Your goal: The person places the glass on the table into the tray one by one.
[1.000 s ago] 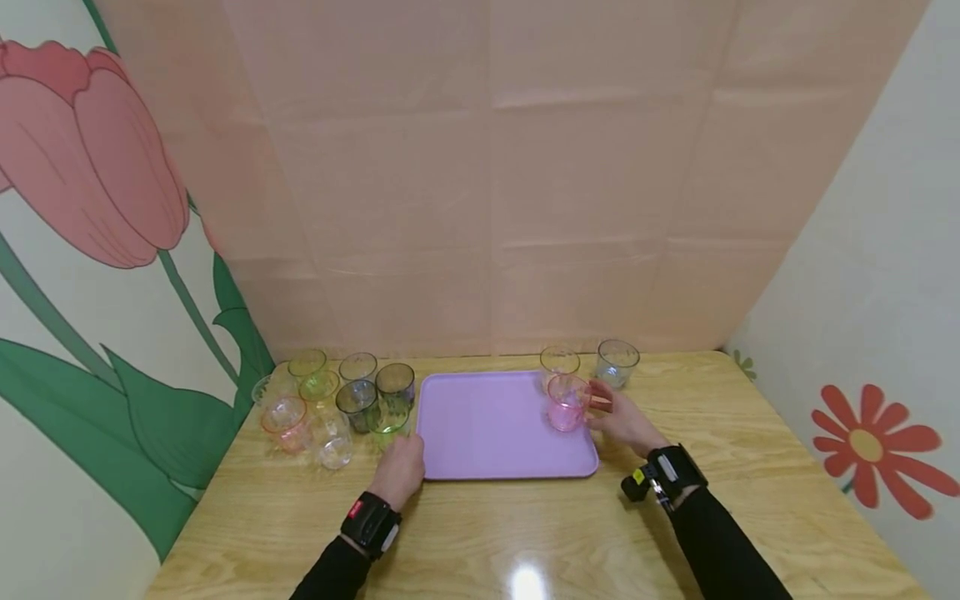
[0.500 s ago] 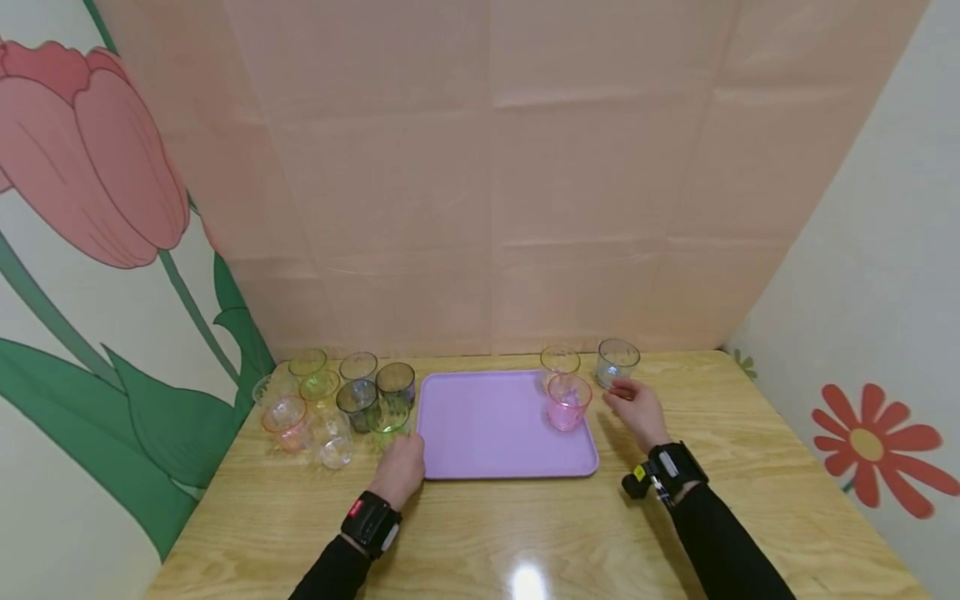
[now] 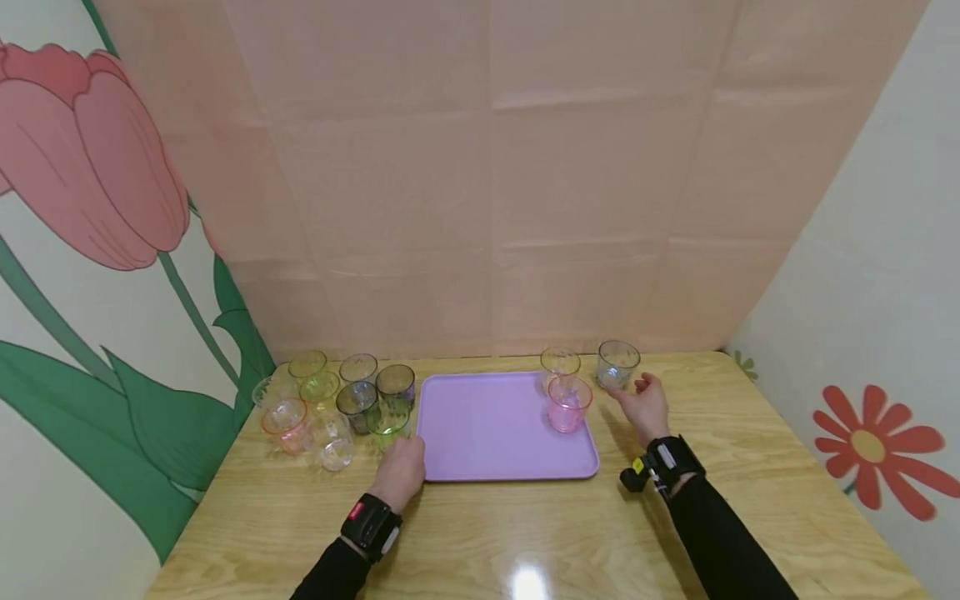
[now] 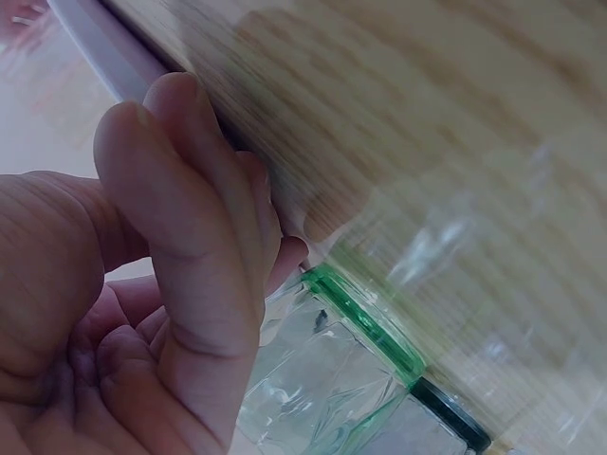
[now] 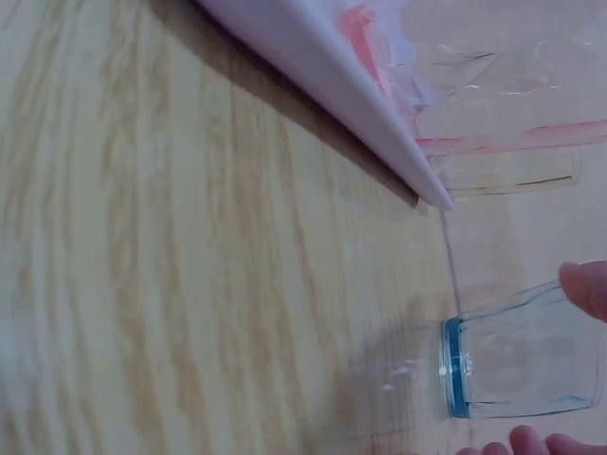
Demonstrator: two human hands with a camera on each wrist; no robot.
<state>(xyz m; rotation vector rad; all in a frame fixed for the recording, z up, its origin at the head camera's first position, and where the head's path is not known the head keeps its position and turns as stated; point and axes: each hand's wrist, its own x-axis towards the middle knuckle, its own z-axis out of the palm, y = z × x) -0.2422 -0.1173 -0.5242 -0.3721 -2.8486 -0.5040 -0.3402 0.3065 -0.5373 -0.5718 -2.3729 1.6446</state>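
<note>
My left hand (image 3: 400, 473) is at the left edge of a lilac tray (image 3: 480, 433) and pinches its rim. In the left wrist view, the fingers (image 4: 204, 246) curl at the tray's edge, beside a green-tinted glass (image 4: 332, 370). On the right, my right hand (image 3: 642, 408) is spread around a clear, bluish glass (image 3: 618, 367) standing on the table. The right wrist view has the thumb (image 5: 586, 287) on one side of that glass and fingertips (image 5: 526, 442) on the other, apart from it. A pink glass (image 3: 567, 406) stands on the tray's right side.
A pale yellowish glass (image 3: 559, 363) stands behind the pink one, by the tray's back right corner. Left of the tray crowd several tinted glasses, among them a grey one (image 3: 357, 406) and an orange-rimmed one (image 3: 287, 423). A papered wall (image 3: 480, 250) borders the table's back.
My right hand has let go of the pink glass on the tray, moved right to the bluish glass, and spread its fingers there. The left hand has stayed at the tray.
</note>
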